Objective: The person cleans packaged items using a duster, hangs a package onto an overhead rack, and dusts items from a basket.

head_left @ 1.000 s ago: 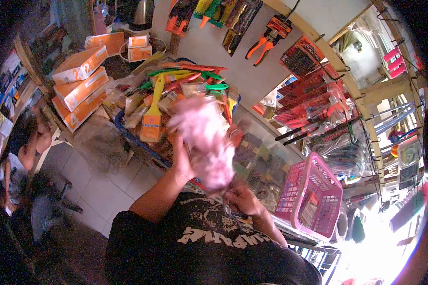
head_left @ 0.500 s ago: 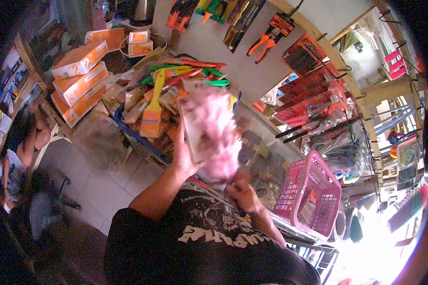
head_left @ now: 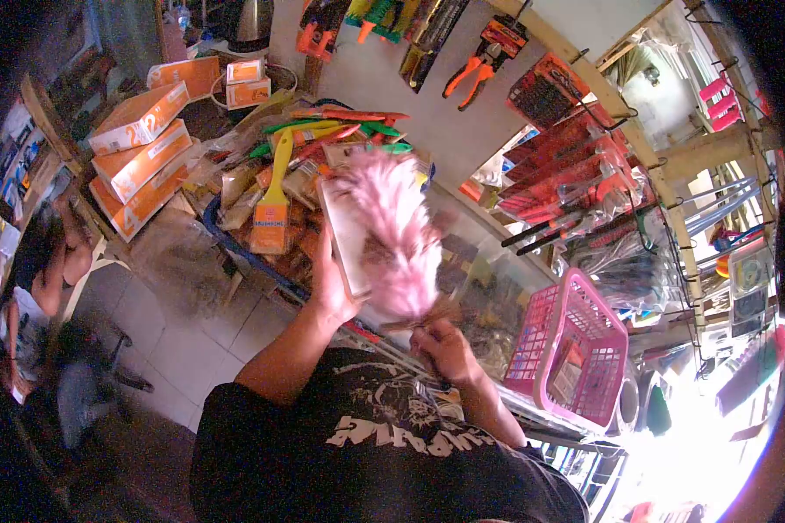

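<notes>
My right hand (head_left: pixel 449 350) is closed round the handle of a feather duster. The fluffy pink and white head of the feather duster (head_left: pixel 392 235) is blurred by motion and lies against a pale flat box (head_left: pixel 344 248). My left hand (head_left: pixel 330 283) grips that box from its left side, with some fingers hidden behind it. Most of the box's face is covered by the feathers. Just left of the box, a paintbrush with a yellow handle and orange wrapper (head_left: pixel 271 222) rests on a pile of packaged brushes.
Orange and white boxes (head_left: pixel 144 161) are stacked at the left. A pink plastic basket (head_left: pixel 576 349) stands on the glass counter at the right. Packaged pliers (head_left: pixel 484 65) and other tools hang above. Another person's arm (head_left: pixel 59 253) shows at the far left.
The feather duster has shifted slightly and its feathers look less smeared. Both hands keep their grips. The whole view has moved a little.
</notes>
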`<state>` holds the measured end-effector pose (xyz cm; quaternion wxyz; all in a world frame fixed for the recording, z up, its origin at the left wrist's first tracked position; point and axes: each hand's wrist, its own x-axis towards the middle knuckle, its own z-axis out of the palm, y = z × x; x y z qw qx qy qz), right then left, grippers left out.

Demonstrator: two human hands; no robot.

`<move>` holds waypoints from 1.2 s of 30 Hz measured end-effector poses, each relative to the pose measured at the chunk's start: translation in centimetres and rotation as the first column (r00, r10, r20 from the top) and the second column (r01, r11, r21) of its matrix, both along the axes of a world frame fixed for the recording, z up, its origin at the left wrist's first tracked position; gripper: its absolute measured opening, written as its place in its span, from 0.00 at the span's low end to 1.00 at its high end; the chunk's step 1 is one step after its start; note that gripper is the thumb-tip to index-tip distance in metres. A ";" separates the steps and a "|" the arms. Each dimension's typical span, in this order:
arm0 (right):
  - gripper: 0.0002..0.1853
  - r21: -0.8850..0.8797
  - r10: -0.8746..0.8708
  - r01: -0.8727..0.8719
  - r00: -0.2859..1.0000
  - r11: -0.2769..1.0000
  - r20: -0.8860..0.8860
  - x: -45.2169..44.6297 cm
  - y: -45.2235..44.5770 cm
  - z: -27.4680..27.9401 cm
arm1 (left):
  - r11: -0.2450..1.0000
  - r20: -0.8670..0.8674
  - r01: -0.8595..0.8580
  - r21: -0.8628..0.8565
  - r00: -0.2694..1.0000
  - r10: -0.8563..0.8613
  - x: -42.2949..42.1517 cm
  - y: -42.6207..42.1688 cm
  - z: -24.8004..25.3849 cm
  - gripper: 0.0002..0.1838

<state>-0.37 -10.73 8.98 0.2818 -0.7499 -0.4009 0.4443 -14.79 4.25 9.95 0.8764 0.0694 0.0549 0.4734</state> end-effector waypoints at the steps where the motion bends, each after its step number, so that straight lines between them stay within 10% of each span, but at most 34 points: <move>1: 0.13 0.093 0.136 -0.139 0.990 0.986 0.040 -0.1 -0.2 0.0 | 0.987 0.232 0.125 0.105 0.961 -0.147 0.2 0.1 -1.0 0.31; 4: 0.13 0.126 0.283 -0.304 0.946 0.944 0.158 -0.9 -0.2 2.1 | 0.939 0.451 0.225 0.259 0.832 -0.324 0.3 0.5 -1.5 0.37; 7: 0.14 -0.208 -0.045 0.036 0.998 0.978 -0.039 -0.8 0.3 2.2 | 0.973 0.277 0.146 0.178 0.942 -0.192 -0.3 0.6 -0.6 0.34; 8: 0.14 -0.199 0.125 -0.097 0.982 0.975 0.138 -1.4 -0.1 2.3 | 0.994 -0.021 0.098 0.050 0.995 -0.097 -0.2 0.2 -0.2 0.33; 9: 0.14 0.010 0.167 -0.170 0.973 0.985 0.160 -1.9 -0.7 1.6 | 0.976 0.324 0.201 0.081 0.921 -0.216 -0.3 0.3 -0.9 0.34; 11: 0.15 0.410 0.225 -0.306 0.946 0.859 0.235 -2.2 -1.4 0.1 | 0.958 0.245 0.229 0.174 0.932 -0.268 0.1 0.6 -2.0 0.34; 15: 0.14 -0.260 0.041 -0.040 0.999 0.965 -0.003 -0.2 -0.7 0.1 | 0.997 -0.130 0.059 0.054 0.990 -0.051 0.2 0.2 0.4 0.34; 18: 0.13 -0.060 0.266 -0.260 0.958 0.964 0.105 -2.3 -1.1 2.5 | 0.896 0.398 0.418 0.153 0.803 -0.443 0.6 1.2 -2.5 0.34; 20: 0.13 0.354 0.313 -0.353 0.935 0.866 0.167 -1.5 -1.5 0.5 | 0.931 0.312 0.361 0.046 0.880 -0.357 0.8 1.2 -3.4 0.34; 22: 0.14 -0.058 0.074 -0.079 0.994 0.995 -0.083 -0.9 -1.0 0.3 | 0.976 0.158 0.200 0.086 0.964 -0.212 0.3 0.9 -2.3 0.32; 24: 0.11 0.040 0.117 -0.127 0.975 0.991 0.190 -1.8 -1.5 0.2 | 0.988 0.011 0.155 -0.011 0.988 -0.155 0.2 0.4 -1.1 0.32; 27: 0.14 0.306 0.375 -0.365 0.927 0.879 0.030 -1.5 -1.5 0.6 | 0.864 0.315 0.503 -0.031 0.825 -0.469 1.6 2.7 -7.9 0.32; 29: 0.16 -0.151 0.292 -0.280 0.955 0.948 0.059 -0.4 -0.8 1.8 | 0.976 0.096 0.214 -0.043 0.973 -0.209 -0.3 0.3 0.1 0.32; 32: 0.16 -0.159 0.248 -0.230 0.963 0.960 0.107 -1.0 -0.6 2.5 | 0.909 0.551 0.237 0.343 0.733 -0.399 0.4 1.1 -3.9 0.33; 34: 0.15 -0.097 0.348 -0.337 0.928 0.936 0.131 -0.9 -0.9 2.8 | 0.755 0.791 0.653 -0.063 0.494 -0.361 2.0 2.6 -12.5 0.34; 36: 0.15 -0.052 0.365 -0.362 0.929 0.931 0.066 -0.9 -0.1 4.2 | 0.951 0.389 0.308 -0.004 0.877 -0.283 0.5 1.1 -3.5 0.33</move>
